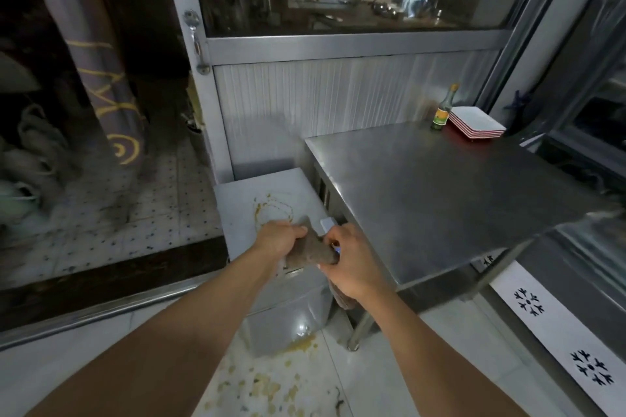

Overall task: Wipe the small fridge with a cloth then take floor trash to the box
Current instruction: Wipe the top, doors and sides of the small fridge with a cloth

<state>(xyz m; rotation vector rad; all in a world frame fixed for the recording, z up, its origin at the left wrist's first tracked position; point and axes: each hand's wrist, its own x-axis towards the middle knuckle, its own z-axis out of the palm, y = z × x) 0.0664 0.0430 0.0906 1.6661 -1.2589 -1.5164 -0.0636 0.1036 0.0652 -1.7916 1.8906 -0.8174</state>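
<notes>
Head view: white floor tiles (389, 382), spattered with yellowish spill near the bottom centre, and a steel-framed glass partition form the setting, with one steel desk (423, 186) standing at right. One small fridge (271, 308) is seen tucked against the desk's left side, its pale top lower than the desk surface and marked by one brownish ring stain (272, 210). One brown cloth (310, 249) is held just above the near edge of the fridge top, bunched, its long axis running from upper left to lower right, with a tail hanging below the right hand. The left hand (277, 239) is curled round the upper end of the cloth; the right hand (352, 267) is curled round the lower end, so both are gripping it. The ring stain lies just beyond the left hand, away from the person, and the left hand is the nearer of the two to it; a wiping stroke would probably be directed forward over the top. One small white object (328, 224) sits beside the right hand at the fridge's right edge; what it is cannot be told. One dark scrap (338, 403) is visible on the floor. At the desk's far corner stand one bottle (442, 112) and one stack of white dishes (476, 122). No box is in view.
</notes>
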